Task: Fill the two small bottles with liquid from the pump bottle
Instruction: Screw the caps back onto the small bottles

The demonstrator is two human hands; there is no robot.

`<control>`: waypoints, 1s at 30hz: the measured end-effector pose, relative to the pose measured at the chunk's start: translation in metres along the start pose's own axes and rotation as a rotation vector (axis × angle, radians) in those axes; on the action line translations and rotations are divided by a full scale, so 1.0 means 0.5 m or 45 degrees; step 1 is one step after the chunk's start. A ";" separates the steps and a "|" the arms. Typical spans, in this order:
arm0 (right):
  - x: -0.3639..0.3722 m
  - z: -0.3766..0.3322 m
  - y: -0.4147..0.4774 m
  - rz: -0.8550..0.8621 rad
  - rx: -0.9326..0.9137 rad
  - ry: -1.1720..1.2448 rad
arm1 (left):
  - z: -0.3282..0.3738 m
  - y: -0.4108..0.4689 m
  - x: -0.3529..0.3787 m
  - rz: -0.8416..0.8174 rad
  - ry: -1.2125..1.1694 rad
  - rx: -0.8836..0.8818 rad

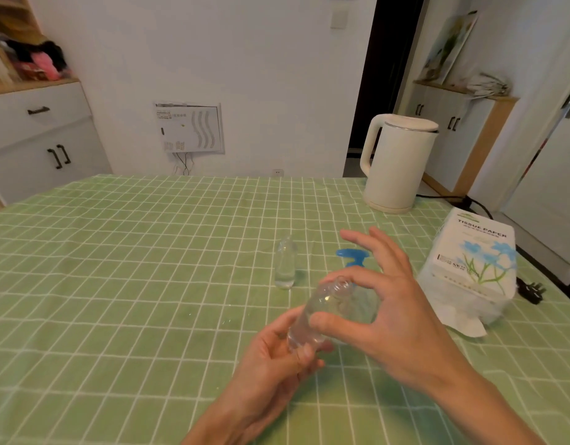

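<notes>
**Small bottle tipped toward the pump**

The left hand (277, 354) grips a clear small bottle (312, 316) over the bench (116, 284). Its long axis slants up and right toward the pump bottle (350, 255), which is mostly hidden behind the right hand (399, 316) (fingers spread; whether thumb and forefinger pinch is unclear). The second small bottle (285, 268) stands beyond.

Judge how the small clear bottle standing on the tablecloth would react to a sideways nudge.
The standing bottle is tall and narrow on a small base, so it would probably tip easily. It looks like thin clear plastic, likely light. Once down, its round body may roll.
</notes>
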State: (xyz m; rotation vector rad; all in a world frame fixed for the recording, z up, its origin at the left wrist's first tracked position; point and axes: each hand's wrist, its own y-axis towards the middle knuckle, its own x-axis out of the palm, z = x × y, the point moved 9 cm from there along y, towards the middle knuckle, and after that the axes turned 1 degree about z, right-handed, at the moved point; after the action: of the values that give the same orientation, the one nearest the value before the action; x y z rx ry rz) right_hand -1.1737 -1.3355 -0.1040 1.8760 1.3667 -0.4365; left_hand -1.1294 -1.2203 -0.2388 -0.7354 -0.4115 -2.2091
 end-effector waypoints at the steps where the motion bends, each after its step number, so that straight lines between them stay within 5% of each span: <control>1: 0.004 0.000 -0.009 -0.020 -0.006 0.004 | -0.001 -0.008 -0.004 0.004 0.098 0.016; 12: 0.062 0.023 -0.088 -0.167 -0.038 -0.083 | 0.030 -0.068 0.003 0.066 1.303 0.273; 17: 0.058 0.039 -0.097 -0.176 -0.013 -0.038 | 0.023 -0.071 -0.005 0.100 1.284 0.214; 20: -0.028 0.070 -0.086 0.131 -0.031 0.109 | 0.015 -0.068 -0.014 0.084 1.266 0.167; 23: -0.109 0.161 -0.078 0.363 0.145 -0.093 | 0.018 -0.073 -0.013 0.070 1.223 0.180; 26: -0.090 0.282 -0.079 0.003 0.545 -0.488 | 0.023 -0.074 -0.018 0.081 1.179 0.210; 30: -0.044 0.336 -0.079 -0.170 0.604 -0.569 | 0.026 -0.076 -0.029 0.102 1.128 0.223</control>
State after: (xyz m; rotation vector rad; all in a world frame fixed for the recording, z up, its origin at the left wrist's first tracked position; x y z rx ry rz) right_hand -1.1918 -1.4692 -0.2139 1.8910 1.1474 -1.2573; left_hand -1.1451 -1.1809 -0.2399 0.3362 -0.1095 -2.1402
